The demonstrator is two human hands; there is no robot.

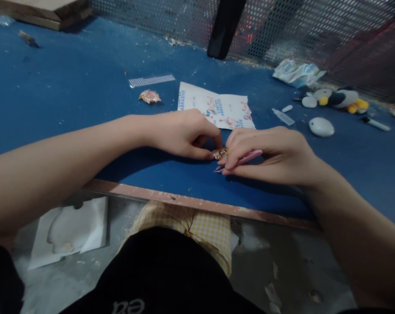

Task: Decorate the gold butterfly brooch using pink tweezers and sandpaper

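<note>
Between my two hands, near the front edge of the blue table, lies a small gold ornament (220,153). The fingertips of my left hand (190,133) pinch its left side. My right hand (266,152) is closed round pink tweezers (249,157), their tips pointing left and down by the table, and its fingers also rest at the ornament's right side. Behind my hands lies a sheet of printed abrasive paper (213,104), with small pink and gold pieces on its lower part. Left of the paper sits another gold and pink ornament (149,96).
A strip of small gems (152,80) lies behind the ornament. To the right are a small clear tube (283,117), a white rounded case (321,127), a plush toy (341,99), a marker (376,124) and a crumpled packet (298,73). A perforated metal panel (184,19) closes the back.
</note>
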